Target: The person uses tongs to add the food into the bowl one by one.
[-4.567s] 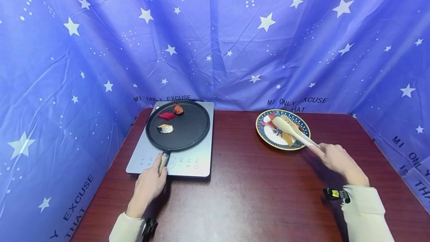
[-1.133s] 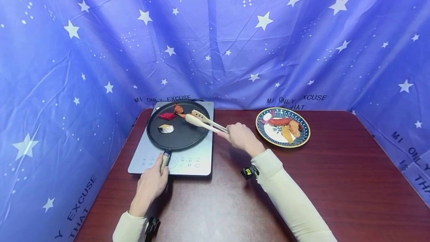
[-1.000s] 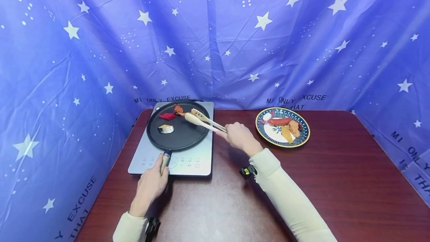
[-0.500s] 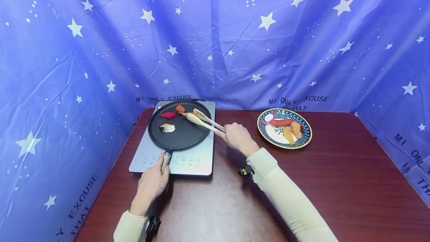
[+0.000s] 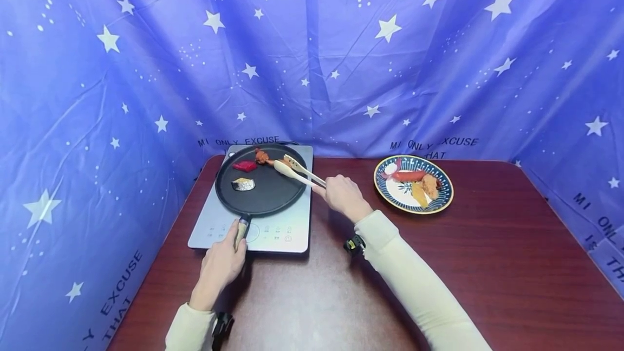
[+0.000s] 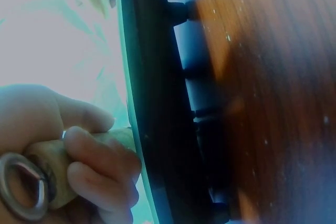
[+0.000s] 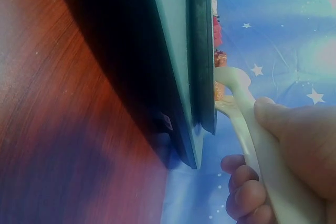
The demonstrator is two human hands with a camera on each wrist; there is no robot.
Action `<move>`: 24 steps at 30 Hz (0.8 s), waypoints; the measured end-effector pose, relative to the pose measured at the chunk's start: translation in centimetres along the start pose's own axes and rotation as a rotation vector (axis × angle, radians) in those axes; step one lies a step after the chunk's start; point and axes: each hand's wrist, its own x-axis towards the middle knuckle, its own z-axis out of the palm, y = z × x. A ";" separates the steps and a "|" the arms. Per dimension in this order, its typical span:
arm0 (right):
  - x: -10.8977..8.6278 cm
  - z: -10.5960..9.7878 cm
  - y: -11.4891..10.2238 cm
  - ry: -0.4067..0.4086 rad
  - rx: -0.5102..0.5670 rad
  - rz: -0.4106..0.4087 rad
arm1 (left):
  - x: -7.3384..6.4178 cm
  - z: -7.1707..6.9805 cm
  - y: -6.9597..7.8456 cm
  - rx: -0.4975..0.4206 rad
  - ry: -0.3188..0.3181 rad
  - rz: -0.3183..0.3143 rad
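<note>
My left hand [image 5: 221, 267] grips the wooden handle [image 5: 241, 230] of a round black flat pan [image 5: 268, 196]. In the left wrist view, its fingers curl round the handle [image 6: 58, 169], with a metal ring at the end. My right hand [image 5: 345, 195] holds cream-coloured tongs [image 5: 288, 171], whose ends reach over the pan's right part. Between those ends lies an orange-brown food piece [image 7: 220, 80], partly hidden in the head view. Also on the pan are a red piece [image 5: 245, 166], a reddish-brown piece [image 5: 261, 156] and a silver-skinned fish piece [image 5: 243, 184].
Beneath the pan is a silver induction cooktop [image 5: 298, 226] at the table's back left. A blue-patterned plate [image 5: 381, 189] at the back right bears a red sausage [image 5: 408, 176], a fried piece [image 5: 429, 186] and other food. A starry blue curtain [image 5: 341, 69] surrounds the table [image 5: 439, 264].
Since the earliest frame, my right hand has carried the tongs from the plate left to the pan, with the orange-brown piece. Over the last second the tongs shift slightly. My left hand keeps its grip.
</note>
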 end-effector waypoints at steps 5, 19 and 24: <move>0.1 -0.1 0.0 0.007 0.013 0.014 | 0.0 0.0 0.1 -0.001 0.004 0.004; 0.7 0.6 0.1 -0.015 0.044 0.070 | -0.1 -0.1 -0.1 -0.003 0.003 0.009; 0.7 0.5 0.0 -0.007 0.052 0.075 | 0.1 0.0 -0.2 -0.007 0.006 0.006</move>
